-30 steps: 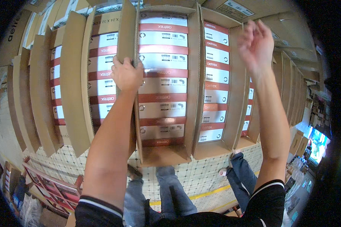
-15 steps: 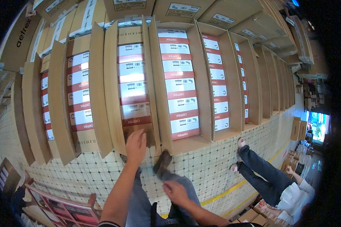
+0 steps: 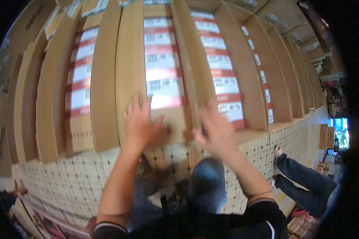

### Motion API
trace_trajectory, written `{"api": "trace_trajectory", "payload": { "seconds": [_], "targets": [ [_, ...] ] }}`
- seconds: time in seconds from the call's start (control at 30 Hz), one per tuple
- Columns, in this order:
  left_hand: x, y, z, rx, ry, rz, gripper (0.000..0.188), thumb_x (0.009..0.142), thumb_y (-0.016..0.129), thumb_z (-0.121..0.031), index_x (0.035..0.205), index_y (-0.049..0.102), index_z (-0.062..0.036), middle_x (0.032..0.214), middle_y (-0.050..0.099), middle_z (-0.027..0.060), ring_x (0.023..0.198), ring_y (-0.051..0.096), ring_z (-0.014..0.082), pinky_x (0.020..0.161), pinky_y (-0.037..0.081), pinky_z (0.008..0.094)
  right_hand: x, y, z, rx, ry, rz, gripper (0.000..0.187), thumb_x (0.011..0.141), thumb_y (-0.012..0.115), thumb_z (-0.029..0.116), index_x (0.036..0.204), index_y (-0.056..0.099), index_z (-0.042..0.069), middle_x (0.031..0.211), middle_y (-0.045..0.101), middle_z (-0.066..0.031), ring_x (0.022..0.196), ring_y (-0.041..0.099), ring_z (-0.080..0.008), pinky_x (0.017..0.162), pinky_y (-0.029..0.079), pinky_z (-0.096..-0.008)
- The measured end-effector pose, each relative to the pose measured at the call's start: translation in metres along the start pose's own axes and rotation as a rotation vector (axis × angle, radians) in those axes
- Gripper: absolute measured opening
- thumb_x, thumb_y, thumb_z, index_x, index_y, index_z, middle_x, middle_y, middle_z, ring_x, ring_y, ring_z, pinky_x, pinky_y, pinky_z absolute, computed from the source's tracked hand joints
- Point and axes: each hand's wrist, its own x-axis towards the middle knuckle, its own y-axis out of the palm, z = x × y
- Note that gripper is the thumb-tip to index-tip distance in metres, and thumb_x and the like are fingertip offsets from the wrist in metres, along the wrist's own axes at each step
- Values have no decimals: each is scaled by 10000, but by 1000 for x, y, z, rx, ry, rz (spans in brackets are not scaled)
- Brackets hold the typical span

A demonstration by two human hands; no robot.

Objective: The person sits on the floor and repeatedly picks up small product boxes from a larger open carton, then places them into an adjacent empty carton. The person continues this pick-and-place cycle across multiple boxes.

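Note:
An open brown carton stands before me, its long side flaps raised. Inside, a row of red-and-white shoeboxes shows label ends up. A short brown flap lies at the carton's near end. My left hand rests with spread fingers against the left long flap, near its front end. On the other side, my right hand, smeared by motion, touches the front end of the right long flap. Its thumb stands apart from the fingers, and nothing shows in its grasp.
More open cartons run in a row on both sides, including one with shoeboxes at right and another at left. Closed cartons stand behind. A person in dark trousers is on the tiled floor at right. A reddish frame stands lower left.
My right hand has risen from near my legs to the carton's right flap. My left hand has moved onto the left flap. The view has come closer to the carton.

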Motion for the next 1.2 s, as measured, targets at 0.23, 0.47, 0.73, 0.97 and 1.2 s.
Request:
{"api": "trace_trajectory", "payload": {
  "seconds": [0.23,0.47,0.73,0.97,1.2],
  "targets": [
    [-61,-41,16,-120,-72,239,1013,750,777,-309,1564,222,-70,1518,362,290,1370,409,455,1118,381,456,-29,9,-18,309,77,-33,482,956,538,225,1433,511,161,1342,540,-277,1206,563,-443,970,475,-478],
    [-97,-27,17,53,-76,129,720,861,695,-371,1437,433,-29,1238,627,255,1137,615,408,968,498,482,-34,9,-24,391,113,116,331,987,463,181,1229,650,55,1110,682,-240,1055,663,-369,918,502,-418],
    [-97,-21,19,-25,-108,-186,408,962,537,-201,1343,483,-68,1006,689,288,948,674,460,847,537,531,-33,20,-37,364,-33,-21,330,978,455,158,1188,677,34,1035,710,-215,1002,700,-305,887,519,-374],
    [-100,-29,29,-130,-157,-362,387,976,533,-193,1347,530,-83,1002,687,286,961,657,473,863,521,542,-29,29,-40,407,-97,-100,331,975,460,156,1177,691,32,874,711,-171,790,685,-224,779,524,-350],
    [-98,-37,22,-92,-151,-302,362,964,528,-157,1310,543,-52,995,697,282,971,673,452,880,522,535,-33,26,-41,362,-3,-27,328,976,466,163,1172,692,29,903,710,-187,814,696,-223,781,532,-350]
  ]
}}
